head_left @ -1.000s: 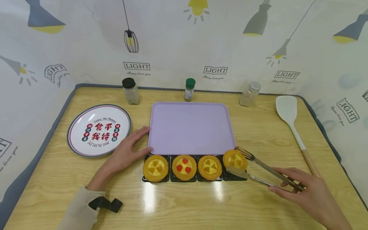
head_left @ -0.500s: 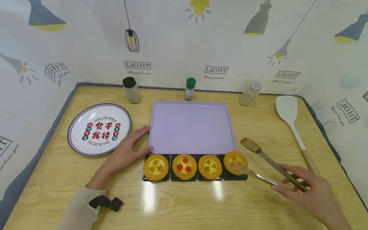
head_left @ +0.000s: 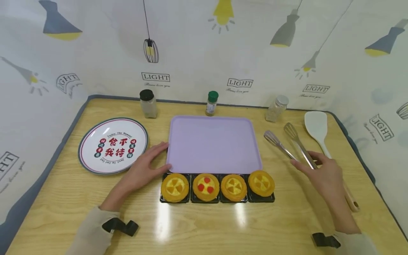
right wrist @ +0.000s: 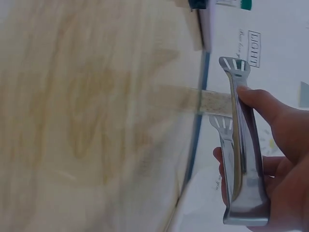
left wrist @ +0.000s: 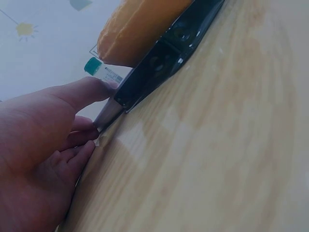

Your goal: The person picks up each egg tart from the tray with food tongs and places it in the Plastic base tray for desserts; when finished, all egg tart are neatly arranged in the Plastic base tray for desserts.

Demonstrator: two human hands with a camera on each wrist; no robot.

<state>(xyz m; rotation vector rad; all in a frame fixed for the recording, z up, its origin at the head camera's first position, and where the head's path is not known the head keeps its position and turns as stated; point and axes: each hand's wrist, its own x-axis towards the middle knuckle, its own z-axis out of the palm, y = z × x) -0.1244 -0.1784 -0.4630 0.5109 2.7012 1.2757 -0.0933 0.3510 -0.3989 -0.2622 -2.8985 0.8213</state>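
Observation:
My left hand (head_left: 143, 170) rests against the left rim of a lilac tray (head_left: 213, 145), thumb and fingers spread along it. In the left wrist view its thumb touches near the tray corner. My right hand (head_left: 325, 173) holds metal tongs (right wrist: 248, 150) around their arms, to the right of the tray. The tongs' slotted ends are apart with nothing between them. Along the tray's front edge stand several egg tarts in black holders: one with red pieces (head_left: 205, 187) and others with orange wedges. The rightmost tart (head_left: 261, 183) sits slightly off-centre in its black holder (head_left: 266, 199).
A patterned plate (head_left: 92, 156) lies left of the tray. Behind stand a black-lidded jar (head_left: 148, 106), a green-capped bottle (head_left: 211, 106) and a silver-lidded jar (head_left: 276, 109). A white spatula (head_left: 316, 125) with a wooden handle lies at the right, partly behind the right hand.
The tongs have left the rightmost tart, which stays in its holder. My right hand has carried them back and to the right, towards the spatula. The left hand keeps its place.

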